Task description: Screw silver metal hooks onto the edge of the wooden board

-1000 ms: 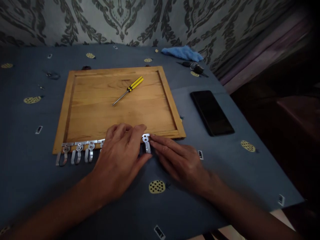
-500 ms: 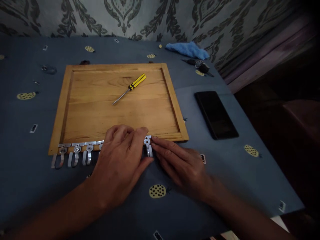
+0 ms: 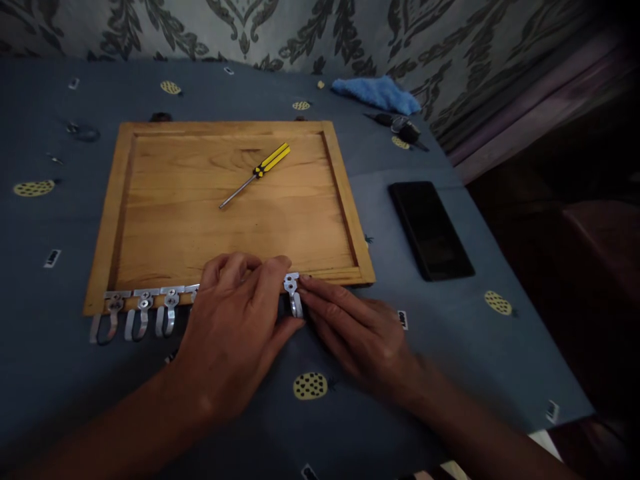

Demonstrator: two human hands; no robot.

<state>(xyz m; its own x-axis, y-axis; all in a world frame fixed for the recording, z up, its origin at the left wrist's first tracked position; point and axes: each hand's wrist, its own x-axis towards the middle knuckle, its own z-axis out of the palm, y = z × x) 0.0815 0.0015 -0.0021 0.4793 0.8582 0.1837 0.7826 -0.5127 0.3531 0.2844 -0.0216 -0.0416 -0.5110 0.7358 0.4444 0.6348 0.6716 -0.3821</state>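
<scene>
A shallow wooden tray-like panel [image 3: 103, 213] lies with its front edge towards me. Silver metal hooks [image 3: 145, 310] line the left part of that edge, with screws visible in their plates. One more metal hook [image 3: 291, 293] sits between my hands at the edge, its screw holes bare. Curled over the front edge, my left hand [image 3: 235, 327] presses beside this hook, its thumb below, and covers part of the row. My right hand [image 3: 357, 327] has its fingers together, pinching at the hook's right side. A yellow and black screwdriver [image 3: 257, 172] rests inside the panel.
A black phone [image 3: 431, 230] lies right of the panel. Behind it are a dark pointed tool [image 3: 400, 128] and a blue cloth [image 3: 377, 93]. Small metal bits [image 3: 55, 159] lie at left on the blue patterned tablecloth [image 3: 440, 360]. A patterned curtain [image 3: 320, 33] hangs behind.
The view has shifted slightly, so the panel and hooks appear a little further left. Both hands keep nearly the same hold at the hook; the screwdriver stays in place on the panel.
</scene>
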